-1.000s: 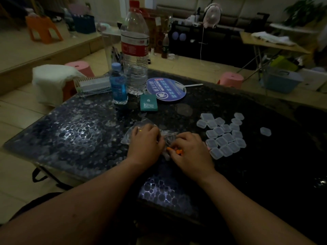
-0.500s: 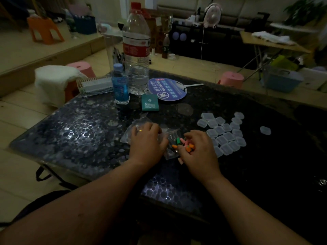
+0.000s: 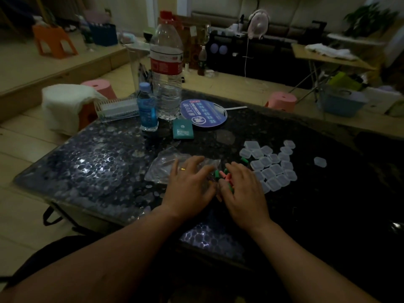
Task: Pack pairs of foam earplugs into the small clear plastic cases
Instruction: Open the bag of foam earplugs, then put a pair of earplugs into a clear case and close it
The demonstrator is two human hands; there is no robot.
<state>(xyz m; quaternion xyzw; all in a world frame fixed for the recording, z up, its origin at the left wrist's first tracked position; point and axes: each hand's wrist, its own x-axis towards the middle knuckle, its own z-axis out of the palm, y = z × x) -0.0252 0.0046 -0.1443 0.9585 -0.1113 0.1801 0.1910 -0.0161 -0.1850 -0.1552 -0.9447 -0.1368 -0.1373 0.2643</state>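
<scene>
My left hand [image 3: 190, 182] flat and released on the bag [image 3: 160, 169], my right hand [image 3: 243, 193] over the earplugs [image 3: 226, 176], grip unclear, cases [image 3: 271, 168] just beside.

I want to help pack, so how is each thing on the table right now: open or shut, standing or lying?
left hand, fingers spread, resting on the plastic bag
right hand, over the earplugs; grip hidden
plastic bag, lying crumpled under the left hand
earplugs, loose, outside the cases
clear cases, clustered, look shut
big bottle, upright, capped
small bottle, upright, capped
paper fan, lying flat
</scene>
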